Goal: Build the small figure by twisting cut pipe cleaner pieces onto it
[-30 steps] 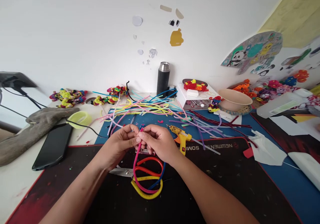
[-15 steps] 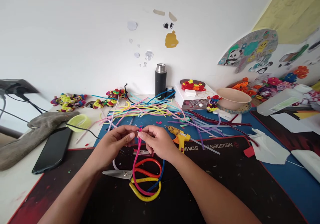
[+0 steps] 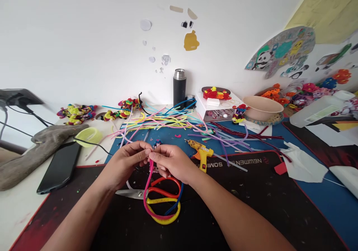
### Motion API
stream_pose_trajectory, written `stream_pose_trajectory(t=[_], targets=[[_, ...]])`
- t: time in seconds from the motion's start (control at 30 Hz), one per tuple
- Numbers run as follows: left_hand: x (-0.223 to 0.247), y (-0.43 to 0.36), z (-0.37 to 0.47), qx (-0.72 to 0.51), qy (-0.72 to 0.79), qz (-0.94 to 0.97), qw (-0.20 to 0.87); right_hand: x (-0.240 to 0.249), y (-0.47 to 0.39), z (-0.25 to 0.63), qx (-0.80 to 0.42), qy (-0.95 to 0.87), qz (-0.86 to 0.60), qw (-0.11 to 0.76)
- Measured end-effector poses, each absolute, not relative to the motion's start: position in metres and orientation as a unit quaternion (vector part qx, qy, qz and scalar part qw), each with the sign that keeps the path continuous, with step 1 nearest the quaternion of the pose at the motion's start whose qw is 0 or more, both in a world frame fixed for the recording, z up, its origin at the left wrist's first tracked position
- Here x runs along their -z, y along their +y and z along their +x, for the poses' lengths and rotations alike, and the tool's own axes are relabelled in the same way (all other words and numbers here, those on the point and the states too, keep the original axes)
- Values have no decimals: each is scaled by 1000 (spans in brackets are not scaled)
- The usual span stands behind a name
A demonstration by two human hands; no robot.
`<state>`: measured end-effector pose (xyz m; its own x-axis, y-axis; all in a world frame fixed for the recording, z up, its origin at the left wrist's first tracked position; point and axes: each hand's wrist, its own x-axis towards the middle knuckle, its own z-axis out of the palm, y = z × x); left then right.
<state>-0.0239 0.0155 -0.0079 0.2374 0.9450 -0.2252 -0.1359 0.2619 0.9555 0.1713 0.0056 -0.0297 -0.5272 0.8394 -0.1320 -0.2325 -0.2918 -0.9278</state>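
Observation:
My left hand [image 3: 131,161] and my right hand [image 3: 172,163] meet fingertip to fingertip over the dark mat. Both pinch the upper end of a pink pipe cleaner [image 3: 147,184], which hangs down in a curve. Its lower part lies across scissors [image 3: 134,194] with red and yellow handles. A blue pipe cleaner [image 3: 181,195] curves beside the handles. Just behind my fingertips is a small dark blue and pink piece [image 3: 157,143], partly hidden. The yellow glue gun [image 3: 204,156] lies right of my right hand.
Many coloured pipe cleaners [image 3: 165,122] spread across the back. Behind them stands a black thermos [image 3: 179,88]. A phone [image 3: 60,165] and a driftwood piece [image 3: 25,154] lie left. At the right are a beige bowl [image 3: 263,108], a bottle [image 3: 319,111] and a white tissue [image 3: 304,165].
My joined fingertips have shifted slightly left and down with the pink pipe cleaner, whose loop has swung left. More of the dark blue and pink piece now shows behind them.

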Motion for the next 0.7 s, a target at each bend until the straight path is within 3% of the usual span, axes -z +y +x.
stream_pose_trajectory(t=[0.7], targets=[[15, 20, -27, -506, 456, 362, 637, 24, 2, 169, -741, -435, -351, 372]])
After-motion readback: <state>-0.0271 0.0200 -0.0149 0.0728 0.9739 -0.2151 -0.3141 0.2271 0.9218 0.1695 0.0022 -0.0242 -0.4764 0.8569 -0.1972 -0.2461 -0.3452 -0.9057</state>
